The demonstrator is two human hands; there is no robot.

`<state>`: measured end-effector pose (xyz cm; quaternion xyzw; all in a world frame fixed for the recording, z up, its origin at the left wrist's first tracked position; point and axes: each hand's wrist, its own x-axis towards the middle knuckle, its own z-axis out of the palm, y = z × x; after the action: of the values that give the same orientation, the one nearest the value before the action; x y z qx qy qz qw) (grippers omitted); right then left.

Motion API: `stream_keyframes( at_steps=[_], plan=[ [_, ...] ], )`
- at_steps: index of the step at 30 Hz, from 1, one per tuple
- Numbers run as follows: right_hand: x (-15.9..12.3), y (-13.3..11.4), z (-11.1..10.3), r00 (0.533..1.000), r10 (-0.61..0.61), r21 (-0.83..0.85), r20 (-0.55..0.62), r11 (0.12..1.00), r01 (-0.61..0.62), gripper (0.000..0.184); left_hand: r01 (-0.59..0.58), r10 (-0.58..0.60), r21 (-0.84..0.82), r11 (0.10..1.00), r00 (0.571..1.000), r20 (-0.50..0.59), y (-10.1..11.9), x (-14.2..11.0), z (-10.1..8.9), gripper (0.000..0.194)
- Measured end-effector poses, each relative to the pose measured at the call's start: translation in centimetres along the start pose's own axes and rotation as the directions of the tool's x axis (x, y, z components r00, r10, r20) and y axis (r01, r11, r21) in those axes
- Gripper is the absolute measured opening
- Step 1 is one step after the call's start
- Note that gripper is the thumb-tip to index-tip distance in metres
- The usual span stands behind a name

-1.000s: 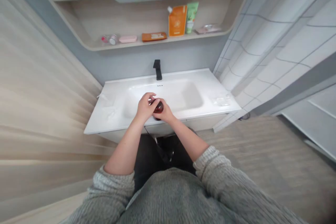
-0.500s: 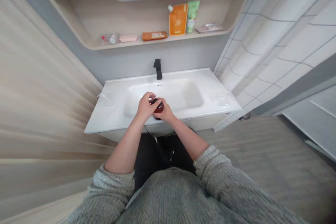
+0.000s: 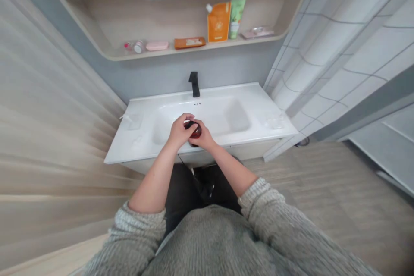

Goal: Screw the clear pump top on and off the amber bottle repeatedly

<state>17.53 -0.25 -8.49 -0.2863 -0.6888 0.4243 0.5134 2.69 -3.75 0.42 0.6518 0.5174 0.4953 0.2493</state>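
Between my two hands, at the front edge of the white sink, is a dark red-brown bottle with a black top. My left hand curls over the bottle's top from the left, thumb and fingers closed on it. My right hand wraps round the bottle's right side. Much of the bottle is hidden by the fingers, so its label and exact kind do not show. A black faucet stands behind the basin, beyond both hands.
Above the sink, a shelf holds an orange pouch, a green tube, an orange packet and a pink case. A beige curtain hangs at left. White tiles line the right.
My left hand's fingers have shifted slightly on the bottle's top. Both hands and the bottle otherwise stay in place; the view has tipped a little.
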Motion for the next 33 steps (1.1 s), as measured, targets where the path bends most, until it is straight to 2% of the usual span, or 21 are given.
stream_keyframes(
  at_steps=[4,8,11,14,16,18,22,24,26,28,30,33],
  plan=[
    [-0.1,0.0,0.0,1.0,0.008,0.009,0.004,1.0,-0.008,0.088,0.011,-0.009,0.035,0.999,0.999,-0.042,0.2,-0.1,0.1,0.028],
    [-0.1,-0.1,0.0,1.0,0.027,0.006,0.0,1.0,-0.027,0.084,-0.043,0.061,0.128,0.991,0.988,-0.14,1.4,-0.1,-0.1,0.014],
    [-0.1,-0.2,-0.2,0.999,0.05,-0.011,-0.008,0.999,-0.05,0.09,-0.052,0.094,0.179,0.983,0.967,-0.236,2.0,-0.3,-1.0,0.015],
    [-0.1,-0.3,-0.3,0.999,0.053,-0.016,-0.013,0.998,-0.053,0.091,-0.01,0.036,0.08,0.997,0.942,-0.333,1.4,-1.0,-2.8,0.021],
    [-0.1,-0.3,-0.4,0.998,0.06,-0.014,-0.011,0.998,-0.06,0.091,0.02,-0.046,-0.068,0.997,0.909,-0.415,0.3,-2.0,-4.5,0.027],
    [-0.2,-0.3,-0.4,0.997,0.073,-0.01,-0.004,0.997,-0.074,0.091,0.025,-0.117,-0.185,0.982,0.854,-0.507,-1.1,-3.5,-6.8,0.035],
    [-0.3,-0.1,-0.5,0.997,0.072,-0.006,-0.005,0.997,-0.072,0.091,0.035,-0.164,-0.208,0.978,0.746,-0.645,-4.1,-8.1,-12.7,0.046],
    [-0.3,0.0,-0.5,0.997,0.071,-0.009,-0.008,0.997,-0.071,0.09,0.125,-0.221,-0.186,0.975,0.682,-0.698,-5.6,-10.6,-15.9,0.048],
    [-0.3,-0.1,-0.6,0.997,0.08,-0.009,-0.011,0.997,-0.081,0.09,0.289,-0.298,-0.144,0.946,0.612,-0.733,-7.0,-12.8,-18.9,0.045],
    [-0.4,-0.2,-0.6,0.996,0.091,-0.009,-0.018,0.996,-0.091,0.09,0.454,-0.347,-0.07,0.888,0.563,-0.75,-8.3,-14.3,-21.3,0.038],
    [-0.4,-0.2,-0.6,0.996,0.09,-0.011,-0.031,0.996,-0.09,0.09,0.587,-0.349,0.047,0.808,0.542,-0.764,-9.5,-15.0,-22.8,0.032],
    [-0.5,-0.2,-0.6,0.996,0.086,-0.011,-0.04,0.996,-0.086,0.09,0.71,-0.322,0.248,0.659,0.565,-0.76,-11.3,-15.0,-23.5,0.029]
  ],
)
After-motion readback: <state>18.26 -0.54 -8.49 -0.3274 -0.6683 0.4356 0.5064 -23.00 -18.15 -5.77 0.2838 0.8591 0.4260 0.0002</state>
